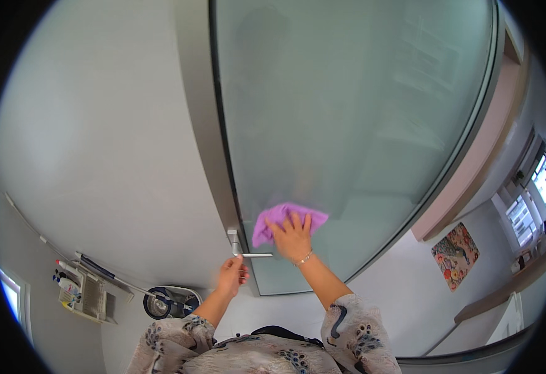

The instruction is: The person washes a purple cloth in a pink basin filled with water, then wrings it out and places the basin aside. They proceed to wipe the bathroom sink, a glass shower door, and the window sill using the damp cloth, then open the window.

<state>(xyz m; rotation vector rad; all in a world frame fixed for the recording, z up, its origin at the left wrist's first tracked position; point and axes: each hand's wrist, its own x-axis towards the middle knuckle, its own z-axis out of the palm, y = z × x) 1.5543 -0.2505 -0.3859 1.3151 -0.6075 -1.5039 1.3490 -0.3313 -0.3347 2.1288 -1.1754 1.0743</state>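
A frosted glass door (329, 117) in a grey metal frame (202, 112) stands before me. My right hand (292, 237) presses a purple cloth (284, 212) against the lower part of the pane, fingers spread over it. On the frame's left side is a metal lever handle (257, 255). Just below and left of that lever is my left hand (233, 276), its fingertips at or near the handle's base. The fingers are curled, and whether they grip the handle is unclear.
At lower left are a mop bucket (158, 304) with a mop across it and a wall rack (90, 294) with a spray bottle (68, 285). A patterned floral mat (456, 256) lies on the floor at right. Beside it runs a wood-edged ledge (497, 299).
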